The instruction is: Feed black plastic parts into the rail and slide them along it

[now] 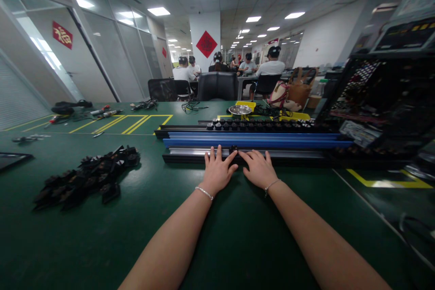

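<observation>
A long rail [190, 151] with a silver channel and black edges lies crosswise in front of me. A small black part [233, 149] sits on it. My left hand [219, 173] rests with spread fingers over the rail, its index fingertip at the part's left side. From the other side my right hand [260, 170] reaches in, fingers stretched out and apart, the index fingertip at or close to the part. Whether either fingertip presses on it I cannot tell. Behind this rail lies a blue rail [251, 139], then a black rail [183, 128] carrying a row of small black parts [258, 124].
A heap of black parts [88, 174] lies on the green table [163, 235] at left. Behind the rails are a metal bowl [240, 109] and yellow trays [246, 105]. An open computer case [370, 99] stands at right. Several people sit at the back.
</observation>
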Tool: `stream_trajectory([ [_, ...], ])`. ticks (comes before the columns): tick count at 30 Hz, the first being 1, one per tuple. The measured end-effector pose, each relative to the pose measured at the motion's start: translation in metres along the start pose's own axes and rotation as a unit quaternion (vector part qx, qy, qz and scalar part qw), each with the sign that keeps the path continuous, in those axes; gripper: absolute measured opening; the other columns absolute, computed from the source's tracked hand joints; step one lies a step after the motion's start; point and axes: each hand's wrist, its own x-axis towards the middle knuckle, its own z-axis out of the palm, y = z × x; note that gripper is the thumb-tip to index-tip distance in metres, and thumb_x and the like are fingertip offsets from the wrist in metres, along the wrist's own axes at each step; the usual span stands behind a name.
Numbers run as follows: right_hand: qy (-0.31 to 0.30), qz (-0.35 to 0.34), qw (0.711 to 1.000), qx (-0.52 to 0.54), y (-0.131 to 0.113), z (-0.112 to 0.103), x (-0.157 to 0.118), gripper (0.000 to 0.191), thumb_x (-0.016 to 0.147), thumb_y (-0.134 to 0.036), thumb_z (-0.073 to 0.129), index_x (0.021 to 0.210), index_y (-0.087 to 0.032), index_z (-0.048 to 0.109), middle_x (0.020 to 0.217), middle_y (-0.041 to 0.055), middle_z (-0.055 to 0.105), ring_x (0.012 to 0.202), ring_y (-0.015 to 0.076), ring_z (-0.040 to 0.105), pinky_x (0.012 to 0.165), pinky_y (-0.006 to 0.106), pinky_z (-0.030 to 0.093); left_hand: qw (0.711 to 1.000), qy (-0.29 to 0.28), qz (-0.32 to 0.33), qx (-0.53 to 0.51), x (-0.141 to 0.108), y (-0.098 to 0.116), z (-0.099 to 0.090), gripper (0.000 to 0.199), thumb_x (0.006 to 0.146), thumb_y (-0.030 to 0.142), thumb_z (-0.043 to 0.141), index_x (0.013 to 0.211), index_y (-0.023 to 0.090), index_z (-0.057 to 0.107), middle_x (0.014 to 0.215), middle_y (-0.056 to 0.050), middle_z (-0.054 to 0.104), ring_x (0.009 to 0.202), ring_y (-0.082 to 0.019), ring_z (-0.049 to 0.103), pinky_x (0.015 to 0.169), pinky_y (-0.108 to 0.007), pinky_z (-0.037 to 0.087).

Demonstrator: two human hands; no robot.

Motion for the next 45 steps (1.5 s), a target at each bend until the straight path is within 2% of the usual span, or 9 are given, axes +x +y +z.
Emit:
stream_trajectory([
  [10,-0.007,-0.007,1.000,-0.007,-0.014,-0.001,0.002,0.048,0.082,-0.025,0.045,0.130,-0.027,0.048,0.125,0.0086,0.055,0.120,0.0253,0.040,0.105,0.057,0.014,0.999,-0.002,-0.009,0.033,0.001,0.006,0.001,0.050,0.089,0.055,0.030,0.138,0.044,0.033,0.149,-0.005,0.030,0.137,-0.035,0.019,0.106,-0.057,0.021],
  [24,0.005,-0.020,1.000,-0.014,-0.011,0.000,0.002,0.050,0.083,-0.022,0.043,0.131,-0.034,0.046,0.124,0.0068,0.055,0.118,0.0240,0.043,0.105,0.055,0.016,0.998,0.012,-0.034,0.049,0.004,0.009,0.006,0.059,0.087,0.060,0.027,0.141,0.038,0.030,0.151,-0.008,0.026,0.138,-0.037,0.017,0.106,-0.057,0.021],
  [30,0.011,-0.040,0.999,-0.010,-0.007,0.003,0.001,0.053,0.084,-0.018,0.040,0.134,-0.031,0.043,0.129,0.0055,0.053,0.124,0.0227,0.039,0.107,0.052,0.016,0.998,0.026,-0.028,0.051,0.002,0.007,0.006,0.059,0.086,0.061,0.027,0.139,0.036,0.035,0.149,-0.009,0.031,0.138,-0.037,0.017,0.107,-0.054,0.022],
  [37,0.043,0.040,0.998,-0.031,0.005,0.005,0.002,0.047,0.080,-0.023,0.047,0.127,-0.024,0.052,0.144,0.0079,0.038,0.134,0.0279,0.025,0.107,0.054,0.015,0.996,0.046,-0.045,0.063,0.000,0.008,0.009,0.061,0.086,0.060,0.029,0.139,0.030,0.039,0.146,-0.014,0.034,0.137,-0.038,0.020,0.106,-0.054,0.024],
  [41,0.036,0.056,0.997,-0.035,0.008,0.005,0.002,0.043,0.080,-0.024,0.047,0.123,-0.023,0.055,0.144,0.0090,0.038,0.133,0.0278,0.026,0.107,0.054,0.016,0.995,0.045,-0.066,0.067,-0.001,0.009,0.008,0.063,0.087,0.059,0.030,0.138,0.024,0.040,0.145,-0.017,0.035,0.136,-0.038,0.021,0.105,-0.055,0.023],
  [45,0.029,0.058,0.997,-0.036,0.006,0.004,0.002,0.042,0.080,-0.024,0.047,0.120,-0.023,0.056,0.144,0.0096,0.038,0.132,0.0274,0.029,0.107,0.054,0.016,0.996,0.039,-0.065,0.053,0.001,0.006,0.005,0.058,0.086,0.059,0.031,0.134,0.030,0.045,0.146,-0.014,0.034,0.136,-0.037,0.022,0.106,-0.055,0.022],
])
